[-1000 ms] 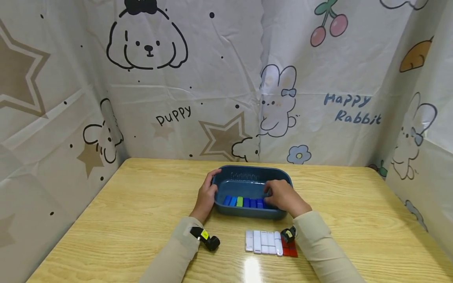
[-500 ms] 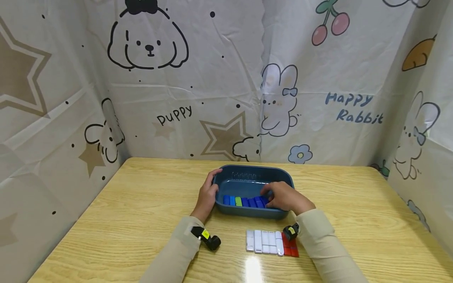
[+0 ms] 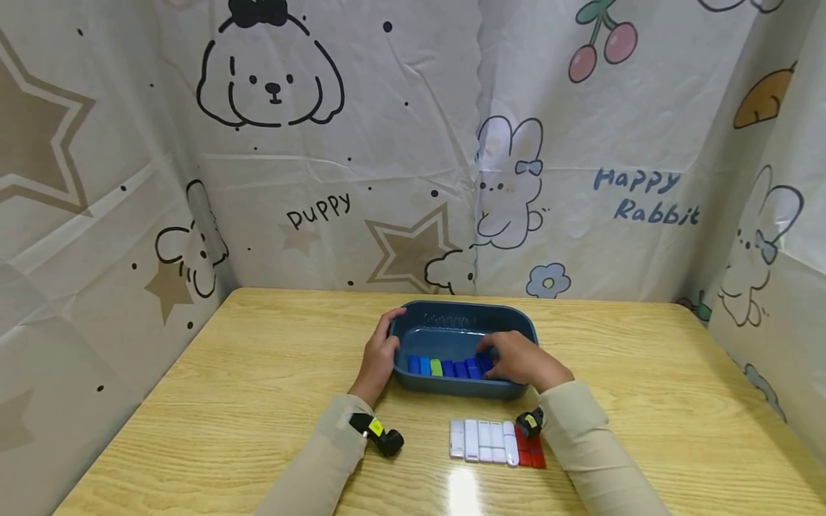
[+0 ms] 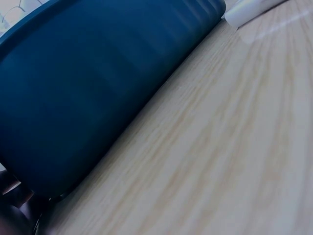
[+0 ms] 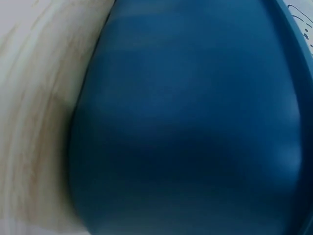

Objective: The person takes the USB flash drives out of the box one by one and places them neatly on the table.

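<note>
A dark blue plastic basin (image 3: 452, 387) stands on the table. My left hand (image 3: 376, 356) grips its left end, with the fingers along the outer wall and the thumb near the rim. Inside, along the near wall, lies a row of small rectangular pieces: blue (image 3: 414, 365), light blue, green (image 3: 436, 368) and several dark blue (image 3: 460, 369). My right hand (image 3: 518, 356) reaches over the right side of the basin, thumb and index finger pinching the dark blue piece (image 3: 485, 361) at the row's right end. Both wrist views show mostly the basin's outer wall (image 4: 98, 88), (image 5: 186, 107).
In front of the basin, white oblong pieces (image 3: 484, 441) lie side by side, with red pieces (image 3: 530, 451) at their right end. The right wrist camera (image 3: 530, 423) overlaps the red ones. A printed cloth (image 3: 413, 143) hangs behind and beside the wooden table (image 3: 271, 401).
My right fingers have shifted slightly left inside the basin, and a dark blue piece now shows between them. The row's left pieces stand straighter. My left hand stays on the basin.
</note>
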A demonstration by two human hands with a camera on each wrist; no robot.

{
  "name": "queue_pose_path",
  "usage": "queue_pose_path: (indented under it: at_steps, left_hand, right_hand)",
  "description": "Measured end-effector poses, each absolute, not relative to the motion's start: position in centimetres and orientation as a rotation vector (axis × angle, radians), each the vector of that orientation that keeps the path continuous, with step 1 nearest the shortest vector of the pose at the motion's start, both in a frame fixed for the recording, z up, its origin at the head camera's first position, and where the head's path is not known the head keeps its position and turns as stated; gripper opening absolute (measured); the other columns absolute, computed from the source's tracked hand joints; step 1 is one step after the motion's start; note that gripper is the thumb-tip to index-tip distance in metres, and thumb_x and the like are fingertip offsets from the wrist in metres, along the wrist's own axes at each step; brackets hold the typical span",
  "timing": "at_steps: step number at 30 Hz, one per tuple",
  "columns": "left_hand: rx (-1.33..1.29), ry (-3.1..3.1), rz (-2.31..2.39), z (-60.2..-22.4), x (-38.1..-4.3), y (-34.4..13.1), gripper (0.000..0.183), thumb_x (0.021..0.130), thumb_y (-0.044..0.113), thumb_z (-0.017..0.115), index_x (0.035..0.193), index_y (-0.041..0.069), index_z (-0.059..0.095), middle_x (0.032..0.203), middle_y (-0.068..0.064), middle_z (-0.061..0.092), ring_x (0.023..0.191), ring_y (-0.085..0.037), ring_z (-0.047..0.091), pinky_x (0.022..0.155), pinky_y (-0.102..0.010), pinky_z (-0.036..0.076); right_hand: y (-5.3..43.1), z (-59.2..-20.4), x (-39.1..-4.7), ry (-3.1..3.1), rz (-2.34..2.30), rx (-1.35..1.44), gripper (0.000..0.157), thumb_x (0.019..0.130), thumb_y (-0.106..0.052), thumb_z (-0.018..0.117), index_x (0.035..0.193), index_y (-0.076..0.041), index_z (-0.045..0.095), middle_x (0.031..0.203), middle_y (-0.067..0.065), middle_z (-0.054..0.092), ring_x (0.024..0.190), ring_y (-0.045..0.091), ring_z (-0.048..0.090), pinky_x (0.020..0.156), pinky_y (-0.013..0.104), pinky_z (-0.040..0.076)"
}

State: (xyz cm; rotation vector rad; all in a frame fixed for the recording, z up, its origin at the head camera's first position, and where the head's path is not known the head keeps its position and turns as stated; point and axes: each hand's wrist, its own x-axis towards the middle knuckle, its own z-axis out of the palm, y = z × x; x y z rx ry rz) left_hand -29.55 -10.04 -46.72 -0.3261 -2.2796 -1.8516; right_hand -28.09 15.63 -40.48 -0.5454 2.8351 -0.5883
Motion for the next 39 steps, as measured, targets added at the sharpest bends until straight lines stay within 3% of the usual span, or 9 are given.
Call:
queue_pose_path:
  at_steps: [14, 24, 30, 39]
  left_hand:
    - [-0.339, -2.314, -1.837, -43.4, -27.2, -9.7, 0.054, 0.085, -0.003, 0.037, 0.138, 0.001, 0.045, 0.148, -0.018, 0.039, 0.140, -0.033, 0.030, 0.112, -0.052, 0.022]
    - [-0.332, -2.306, -1.868, -46.2, -29.4, -10.0, 0.056, 0.088, -0.001, 0.036, 0.141, 0.011, 0.044, 0.151, -0.009, 0.037, 0.142, -0.027, 0.027, 0.114, -0.049, 0.018]
    - [-0.325, -2.290, -1.828, -46.8, -29.6, -9.9, 0.056, 0.086, 0.003, 0.038, 0.138, 0.018, 0.048, 0.149, -0.004, 0.041, 0.140, -0.022, 0.031, 0.113, -0.048, 0.022]
    - [-0.334, -2.332, -1.818, -43.0, -26.9, -9.6, 0.054, 0.087, -0.003, 0.037, 0.140, 0.003, 0.045, 0.149, -0.015, 0.039, 0.140, -0.030, 0.030, 0.113, -0.049, 0.021]
  right_hand:
    - [15.7, -40.6, -28.1, 2.844, -0.551, -0.575, 0.039, 0.078, -0.008, 0.078, 0.115, -0.008, 0.067, 0.119, 0.013, 0.062, 0.094, 0.021, 0.056, 0.093, 0.045, 0.046]
    - [15.5, -40.6, -28.0, 2.856, -0.586, -0.549, 0.041, 0.078, -0.010, 0.079, 0.116, -0.007, 0.066, 0.116, 0.012, 0.063, 0.089, 0.020, 0.056, 0.089, 0.043, 0.049]
    - [15.7, -40.6, -28.1, 2.889, -0.593, -0.563, 0.042, 0.077, -0.015, 0.080, 0.115, -0.005, 0.066, 0.110, 0.011, 0.062, 0.086, 0.019, 0.056, 0.087, 0.041, 0.050]
    - [15.8, -40.8, -28.2, 2.958, -0.587, -0.650, 0.043, 0.077, -0.023, 0.080, 0.113, -0.004, 0.065, 0.108, 0.010, 0.060, 0.094, 0.020, 0.055, 0.091, 0.042, 0.049]
